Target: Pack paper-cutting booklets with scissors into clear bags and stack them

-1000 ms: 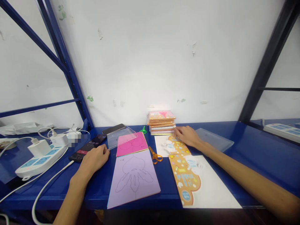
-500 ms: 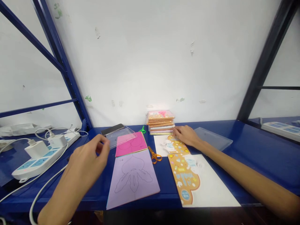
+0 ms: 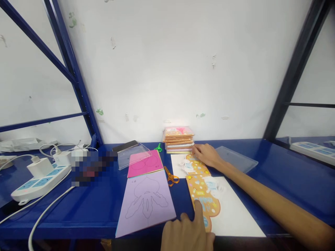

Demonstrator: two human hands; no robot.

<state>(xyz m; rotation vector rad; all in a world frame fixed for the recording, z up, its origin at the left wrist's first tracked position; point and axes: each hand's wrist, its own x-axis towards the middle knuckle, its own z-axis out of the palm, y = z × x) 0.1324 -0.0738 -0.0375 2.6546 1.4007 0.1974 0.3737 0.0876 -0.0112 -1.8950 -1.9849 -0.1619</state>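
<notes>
My left hand (image 3: 187, 232) is at the front edge, its index finger stretched out onto the left part of the larger orange-and-white sheet (image 3: 235, 209); it holds nothing. My right hand (image 3: 206, 154) rests by the smaller orange-and-white sheet (image 3: 197, 165), its fingertips at that sheet's top edge beside the stack of packs (image 3: 179, 139); whether they pinch anything is hidden. Between the sheets and the coloured paper lie orange scissors (image 3: 172, 177). A lilac sheet (image 3: 146, 202) with a drawn outline lies at the left, below a pink sheet (image 3: 145, 164).
Green scissors (image 3: 158, 147) lie left of the stack. Clear plastic sleeves lie at the left (image 3: 131, 158) and right (image 3: 235, 158). A dark flat object (image 3: 125, 145), a power strip (image 3: 39, 183) with white cables and a blurred patch are farther left.
My left hand has moved from the left side to the front centre, its index finger now extended onto the larger sheet. My right hand has stayed by the stack. The view has shifted slightly.
</notes>
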